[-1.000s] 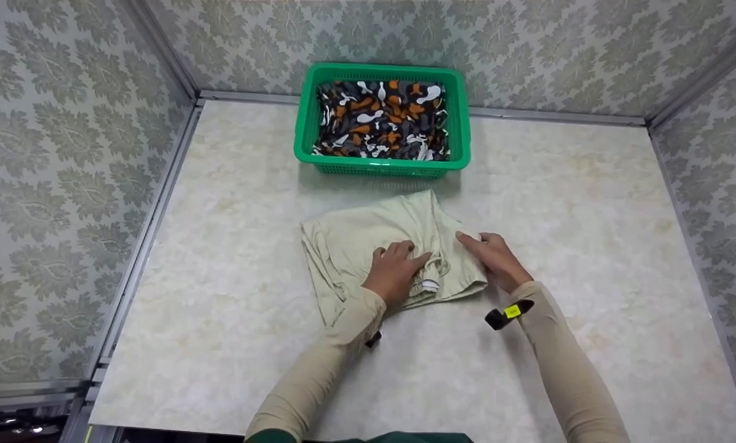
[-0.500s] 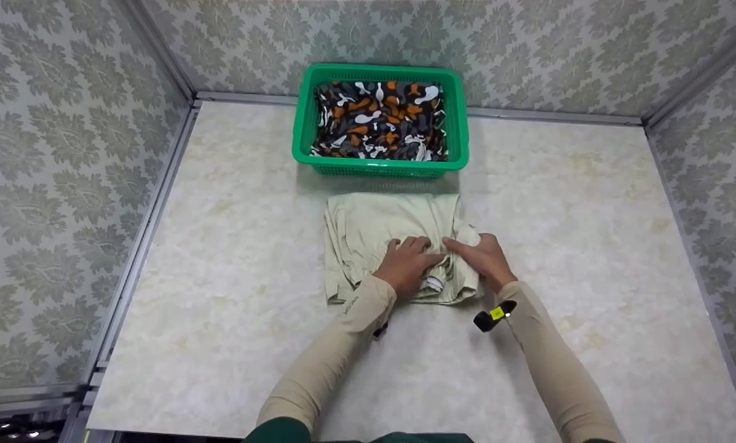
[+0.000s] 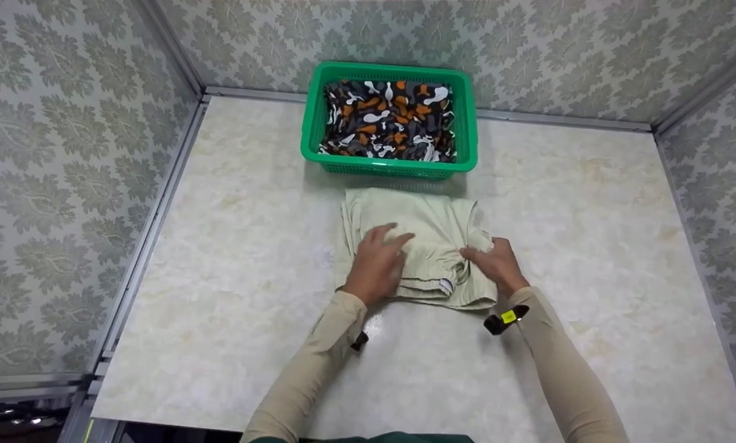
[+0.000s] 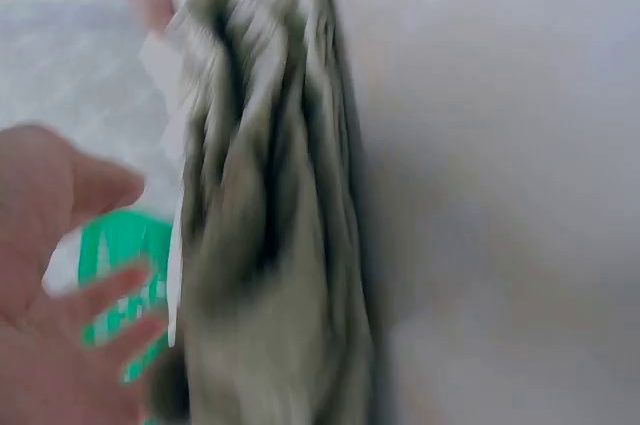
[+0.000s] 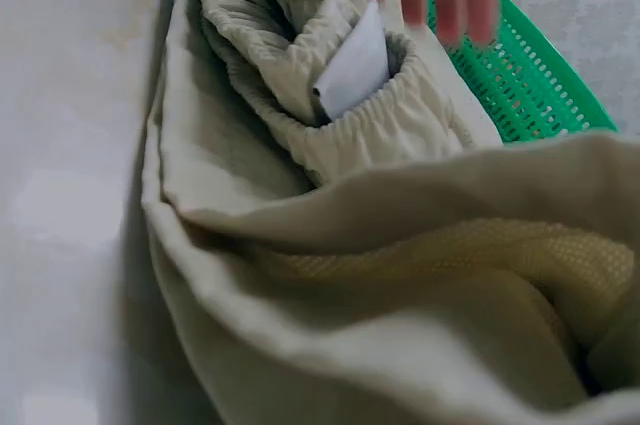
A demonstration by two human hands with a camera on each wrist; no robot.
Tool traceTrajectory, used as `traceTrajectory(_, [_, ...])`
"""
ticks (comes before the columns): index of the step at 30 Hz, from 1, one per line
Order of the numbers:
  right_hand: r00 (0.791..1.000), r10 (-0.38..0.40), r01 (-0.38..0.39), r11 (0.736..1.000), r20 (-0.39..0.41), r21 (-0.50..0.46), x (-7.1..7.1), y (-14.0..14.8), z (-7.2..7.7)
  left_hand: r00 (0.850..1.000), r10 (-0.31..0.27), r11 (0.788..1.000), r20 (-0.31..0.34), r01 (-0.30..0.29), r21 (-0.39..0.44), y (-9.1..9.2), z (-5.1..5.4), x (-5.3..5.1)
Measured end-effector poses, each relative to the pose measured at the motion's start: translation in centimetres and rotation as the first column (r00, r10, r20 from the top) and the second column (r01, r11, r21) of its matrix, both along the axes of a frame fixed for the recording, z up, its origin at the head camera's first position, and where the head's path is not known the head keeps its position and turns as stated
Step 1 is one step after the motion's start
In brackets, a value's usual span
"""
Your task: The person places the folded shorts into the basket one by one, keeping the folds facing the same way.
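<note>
A pair of folded beige pants [image 3: 417, 212] with a gathered elastic waistband and a white label lies on the table below the green basket. My left hand [image 3: 377, 261] hovers over the pants' left part, fingers spread and holding nothing; the left wrist view shows this hand [image 4: 70, 295] apart from the cloth. At the right edge my right hand [image 3: 497, 261] pinches the fabric, thumb on top and the other fingers hidden. Up close in the right wrist view, the label [image 5: 355, 65] sticks out of the waistband, and mesh lining [image 5: 480, 255] shows inside a raised fold.
Behind the pants stands a green plastic basket [image 3: 389, 165] holding a black, orange and white patterned cloth [image 3: 398, 117]. The pale marbled table [image 3: 251, 258] has patterned wall panels at its back and sides.
The pants have shifted right, and their left part is now squared up. My left hand has lifted off the waistband and moved left. My right hand keeps hold of the right edge.
</note>
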State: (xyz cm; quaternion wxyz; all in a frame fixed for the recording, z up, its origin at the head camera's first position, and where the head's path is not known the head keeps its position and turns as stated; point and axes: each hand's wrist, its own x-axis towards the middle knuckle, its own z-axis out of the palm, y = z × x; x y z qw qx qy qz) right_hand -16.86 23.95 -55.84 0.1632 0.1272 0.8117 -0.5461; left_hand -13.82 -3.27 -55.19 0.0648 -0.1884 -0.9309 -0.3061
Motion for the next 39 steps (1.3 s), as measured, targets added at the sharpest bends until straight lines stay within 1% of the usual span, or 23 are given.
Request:
traceTrajectory(1, [1.000,-0.003,0.003,1.000,0.009,-0.016,0.0,0.3,0.1,0.995,0.101,0.994,0.013,-0.101,0.034,-0.8,0.0,0.3])
traceTrajectory(2, [1.000,-0.003,0.004,1.000,0.022,-0.031,0.1,0.6,0.3,0.980,0.191,0.979,0.050,-0.194,0.067,-1.7,0.0,0.5])
traceTrajectory(4, [0.998,0.001,0.003,0.996,0.055,-0.084,0.1,1.1,0.6,0.933,0.313,0.935,0.181,-0.336,0.117,-3.1,0.1,1.0])
traceTrajectory(6, [0.994,0.014,0.004,0.986,0.107,-0.166,0.1,1.5,0.9,0.876,0.345,0.897,0.337,-0.413,0.158,-4.3,0.2,1.2])
traceTrajectory(8, [0.984,0.035,0.014,0.962,0.172,-0.274,0.0,1.7,1.1,0.820,0.318,0.872,0.476,-0.450,0.192,-5.2,0.3,1.0])
traceTrajectory(9, [0.978,0.040,0.034,0.937,0.204,-0.349,-0.1,1.8,1.1,0.795,0.300,0.860,0.528,-0.465,0.211,-5.6,0.5,0.9])
traceTrajectory(11, [0.964,0.040,0.101,0.859,0.263,-0.502,-0.1,2.1,1.1,0.743,0.260,0.825,0.616,-0.502,0.258,-5.9,0.7,0.3])
traceTrajectory(14, [0.933,0.043,0.244,0.656,0.357,-0.714,-0.1,2.6,0.9,0.668,0.185,0.744,0.721,-0.574,0.341,-6.1,0.7,-0.7])
traceTrajectory(16, [0.916,0.055,0.311,0.528,0.398,-0.790,0.1,2.9,0.8,0.627,0.130,0.690,0.768,-0.613,0.384,-6.3,0.5,-1.1])
traceTrajectory(17, [0.910,0.056,0.337,0.473,0.410,-0.814,0.2,2.9,0.7,0.618,0.100,0.667,0.780,-0.623,0.408,-6.3,0.4,-1.2])
traceTrajectory(18, [0.907,0.059,0.353,0.433,0.417,-0.829,0.4,2.9,0.7,0.619,0.071,0.654,0.782,-0.621,0.432,-6.3,0.3,-1.3])
traceTrajectory(19, [0.908,0.070,0.349,0.414,0.412,-0.841,0.5,2.9,0.7,0.623,0.044,0.647,0.781,-0.613,0.453,-6.3,0.2,-1.3])
traceTrajectory(20, [0.911,0.074,0.343,0.412,0.406,-0.844,0.7,2.8,0.8,0.630,0.024,0.649,0.776,-0.600,0.467,-6.2,0.2,-1.3])
traceTrajectory(21, [0.916,0.078,0.327,0.425,0.394,-0.844,0.8,2.6,0.9,0.639,0.004,0.657,0.769,-0.581,0.480,-6.2,0.2,-1.3])
traceTrajectory(23, [0.934,0.074,0.266,0.510,0.350,-0.818,1.0,2.3,1.3,0.656,-0.024,0.674,0.754,-0.546,0.496,-5.9,0.2,-1.2])
traceTrajectory(24, [0.940,0.069,0.238,0.565,0.333,-0.790,1.2,2.2,1.4,0.662,-0.037,0.686,0.748,-0.528,0.501,-5.7,0.2,-1.1])
traceTrajectory(26, [0.960,0.049,0.164,0.699,0.276,-0.696,1.3,1.7,1.7,0.668,-0.053,0.705,0.742,-0.501,0.501,-5.6,0.1,-1.1])
traceTrajectory(28, [0.981,0.030,0.080,0.837,0.190,-0.541,1.4,1.2,1.8,0.664,-0.050,0.731,0.746,-0.485,0.480,-5.6,-0.1,-1.0])
traceTrajectory(30, [0.996,0.030,0.005,0.929,0.089,-0.371,1.3,0.6,1.6,0.666,-0.051,0.743,0.744,-0.473,0.474,-5.7,-0.3,-1.0])
traceTrajectory(32, [0.998,0.058,-0.061,0.976,-0.021,-0.209,1.2,0.1,1.5,0.674,-0.037,0.752,0.738,-0.467,0.464,-5.8,-0.7,-0.9])
traceTrajectory(34, [0.992,0.067,-0.078,0.992,-0.108,-0.099,1.2,-0.1,1.4,0.694,-0.027,0.757,0.720,-0.456,0.468,-5.9,-0.9,-0.7])
traceTrajectory(36, [0.986,0.051,-0.063,0.995,-0.162,-0.072,1.4,-0.1,1.6,0.722,-0.020,0.764,0.691,-0.435,0.477,-5.9,-0.9,-0.5])
traceTrajectory(39, [0.982,-0.018,-0.009,0.990,-0.187,-0.142,1.9,0.2,2.3,0.769,-0.024,0.770,0.639,-0.393,0.503,-5.8,-0.2,0.0])
